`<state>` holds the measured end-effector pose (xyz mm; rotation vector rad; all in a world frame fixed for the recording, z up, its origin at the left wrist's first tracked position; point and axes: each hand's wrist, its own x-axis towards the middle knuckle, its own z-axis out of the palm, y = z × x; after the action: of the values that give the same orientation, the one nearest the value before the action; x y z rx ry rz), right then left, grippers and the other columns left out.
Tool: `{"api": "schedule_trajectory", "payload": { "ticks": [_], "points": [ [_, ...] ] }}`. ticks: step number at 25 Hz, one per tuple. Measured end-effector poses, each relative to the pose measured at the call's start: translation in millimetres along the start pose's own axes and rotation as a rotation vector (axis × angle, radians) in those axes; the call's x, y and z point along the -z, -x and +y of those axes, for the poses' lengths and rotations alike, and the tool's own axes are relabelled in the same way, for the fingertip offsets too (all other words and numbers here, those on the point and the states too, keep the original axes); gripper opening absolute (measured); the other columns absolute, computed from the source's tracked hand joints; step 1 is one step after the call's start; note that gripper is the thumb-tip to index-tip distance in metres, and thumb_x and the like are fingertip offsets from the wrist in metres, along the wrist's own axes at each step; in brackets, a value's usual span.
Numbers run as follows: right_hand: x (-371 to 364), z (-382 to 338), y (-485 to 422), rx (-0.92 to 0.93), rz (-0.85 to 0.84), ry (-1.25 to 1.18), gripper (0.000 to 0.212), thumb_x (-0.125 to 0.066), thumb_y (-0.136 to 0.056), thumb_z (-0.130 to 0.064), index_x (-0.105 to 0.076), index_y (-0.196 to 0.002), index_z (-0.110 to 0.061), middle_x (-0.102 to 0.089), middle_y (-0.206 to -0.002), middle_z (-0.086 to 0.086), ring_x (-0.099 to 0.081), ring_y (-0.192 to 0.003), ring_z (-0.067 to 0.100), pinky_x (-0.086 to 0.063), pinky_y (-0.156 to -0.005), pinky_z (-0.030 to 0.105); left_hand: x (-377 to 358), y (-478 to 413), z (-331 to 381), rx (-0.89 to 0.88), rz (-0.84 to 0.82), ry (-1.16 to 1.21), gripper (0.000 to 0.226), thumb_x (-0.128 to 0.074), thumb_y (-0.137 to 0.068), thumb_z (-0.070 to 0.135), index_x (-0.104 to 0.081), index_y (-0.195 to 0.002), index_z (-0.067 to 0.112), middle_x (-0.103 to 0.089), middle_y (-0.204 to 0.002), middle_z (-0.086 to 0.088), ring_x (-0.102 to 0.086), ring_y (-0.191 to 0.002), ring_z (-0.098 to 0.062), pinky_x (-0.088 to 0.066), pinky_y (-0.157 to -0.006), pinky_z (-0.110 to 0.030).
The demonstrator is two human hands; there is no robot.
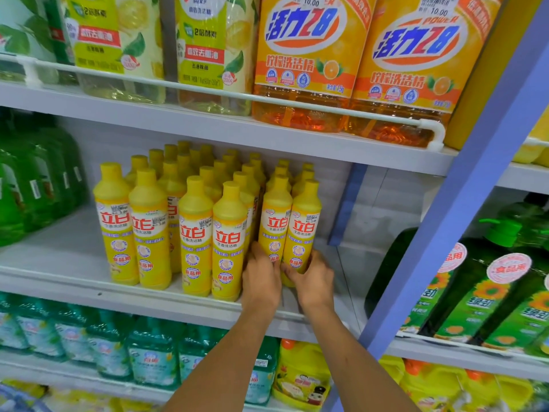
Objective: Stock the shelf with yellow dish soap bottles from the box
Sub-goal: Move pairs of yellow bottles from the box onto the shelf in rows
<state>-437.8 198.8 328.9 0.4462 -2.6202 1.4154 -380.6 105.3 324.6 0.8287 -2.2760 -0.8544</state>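
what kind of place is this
Most likely a shop's cleaning-products aisle: white shelves tiered one above another, rows of identical yellow dish soap bottles faced forward, and price stickers on the big orange bottles above.

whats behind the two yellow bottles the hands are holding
More yellow bottles in rows behind the front pair; only their caps and shoulders show. Their bodies, and how far back the rows go, are covered.

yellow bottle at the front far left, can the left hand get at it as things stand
Probably yes: the far-left bottle stands at the shelf edge, nothing before it, but the left hand must first release the bottle it grips.
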Motion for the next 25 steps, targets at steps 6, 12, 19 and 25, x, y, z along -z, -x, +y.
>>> {"api": "schedule_trajectory", "payload": {
  "ticks": [6,12,19,25],
  "points": [
    [-7.1,2.2,-13.0,0.005,0.021,-0.03,0.059,-0.09,-0.07,-0.037,-0.064,-0.117,-0.012,-0.071,-0.114,0.009,-0.07,-0.099,0.026,-0.057,-0.086,0.036,-6.7,-9.2,-0.1,0.007,-0.018,-0.026,0.038,-0.058,-0.099,0.034,-0.048,-0.124,0.007,-0.067,-0.119,-0.015,-0.068,-0.107,-0.033,-0.055,-0.085,-0.042],
    [-18.1,10.4,-14.0,0.009,0.051,-0.068,0.059,-0.089,-0.069,-0.045,-0.063,-0.114,-0.017,-0.071,-0.11,0.004,-0.07,-0.096,0.021,-0.06,-0.086,0.043,-12.7,-9.5,-6.8,-0.023,0.003,-0.047,0.04,-0.052,-0.101,0.037,-0.048,-0.124,0.004,-0.065,-0.119,-0.017,-0.066,-0.106,-0.035,-0.054,-0.084,-0.042],
    [-21.3,12.9,-16.9,0.012,0.065,-0.047,0.062,-0.089,-0.067,-0.048,-0.063,-0.115,-0.018,-0.071,-0.11,0.003,-0.07,-0.095,0.021,-0.06,-0.086,0.041,-11.9,-16.2,-5.8,-0.024,-0.028,-0.053,0.04,-0.052,-0.102,0.037,-0.049,-0.123,0.003,-0.064,-0.121,-0.017,-0.065,-0.109,-0.035,-0.052,-0.087,-0.041],
    [-21.5,13.6,-18.9,0.01,0.057,-0.029,0.062,-0.089,-0.068,-0.048,-0.063,-0.116,-0.017,-0.071,-0.111,0.004,-0.07,-0.096,0.022,-0.06,-0.086,0.042,-10.5,-18.4,-5.3,-0.022,-0.048,-0.086,0.041,-0.051,-0.102,0.037,-0.049,-0.124,0.002,-0.063,-0.123,-0.018,-0.063,-0.112,-0.035,-0.051,-0.09,-0.041]
  ]
}}
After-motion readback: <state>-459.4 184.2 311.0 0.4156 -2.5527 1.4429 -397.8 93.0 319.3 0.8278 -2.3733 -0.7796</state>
